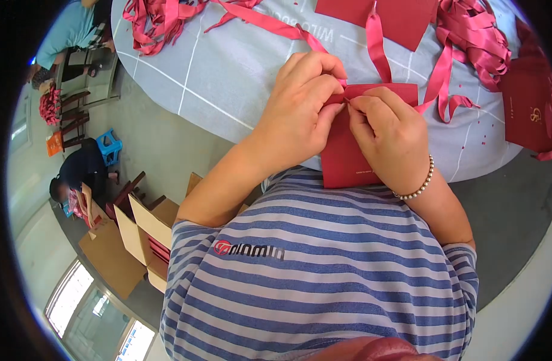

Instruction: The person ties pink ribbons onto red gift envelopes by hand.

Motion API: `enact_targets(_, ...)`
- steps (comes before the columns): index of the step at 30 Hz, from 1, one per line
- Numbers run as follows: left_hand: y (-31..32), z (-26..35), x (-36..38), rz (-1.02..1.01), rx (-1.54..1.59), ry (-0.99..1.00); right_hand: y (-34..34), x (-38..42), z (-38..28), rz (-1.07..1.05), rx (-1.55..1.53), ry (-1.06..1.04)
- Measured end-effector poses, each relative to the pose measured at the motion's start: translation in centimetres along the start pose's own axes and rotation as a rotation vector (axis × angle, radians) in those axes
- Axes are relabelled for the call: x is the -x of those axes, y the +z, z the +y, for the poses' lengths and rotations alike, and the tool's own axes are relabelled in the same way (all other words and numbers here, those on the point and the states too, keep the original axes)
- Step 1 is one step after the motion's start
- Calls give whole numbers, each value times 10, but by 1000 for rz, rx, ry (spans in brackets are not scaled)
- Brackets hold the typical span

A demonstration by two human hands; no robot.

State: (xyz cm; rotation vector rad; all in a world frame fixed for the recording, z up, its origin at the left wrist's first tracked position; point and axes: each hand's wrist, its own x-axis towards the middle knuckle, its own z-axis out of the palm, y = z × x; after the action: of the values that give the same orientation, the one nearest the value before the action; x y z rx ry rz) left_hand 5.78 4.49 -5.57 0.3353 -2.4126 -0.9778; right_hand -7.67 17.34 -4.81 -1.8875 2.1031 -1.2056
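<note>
A flat dark red paper bag (342,157) lies at the table's near edge, partly under my hands. My left hand (306,108) is closed, its thumb and index finger pinching a pink-red ribbon (312,42) at the bag's upper part. Right beside it, my right hand (391,129) is also closed, with fingertips pinched at the same spot. The bit of ribbon between the fingertips is tiny and mostly hidden. Another ribbon strand (377,51) runs down to the bag's top edge from a second red bag (402,24) farther back.
Ribbon heaps lie at the back left (156,24) and right (474,45) of the cloth-covered table (228,78). At the right edge is a red bag with a gold logo (528,111). Open cardboard boxes (134,228), a blue stool (109,147) and other people (83,165) are to the left.
</note>
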Motion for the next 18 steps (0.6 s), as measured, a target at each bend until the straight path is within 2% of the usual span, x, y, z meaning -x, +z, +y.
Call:
enact_targets(1, 0, -1, 1, -6, 33, -11, -3, -1, 1, 2, 0, -1)
enact_targets(3, -2, 0, 2, -28, 54, -39, -9, -2, 3, -113, -125, 130)
enact_targets(8, 1, -2, 2, -33, 99, -49, -2, 0, 4, -54, -105, 72)
enact_targets(10, 1, -3, 1, -45, 45, 34, 1, 1, 4, -16, -65, 35)
enact_targets(18, -6, 6, 2, 27, -15, -2, -19, -1, 3, -119, -146, 71)
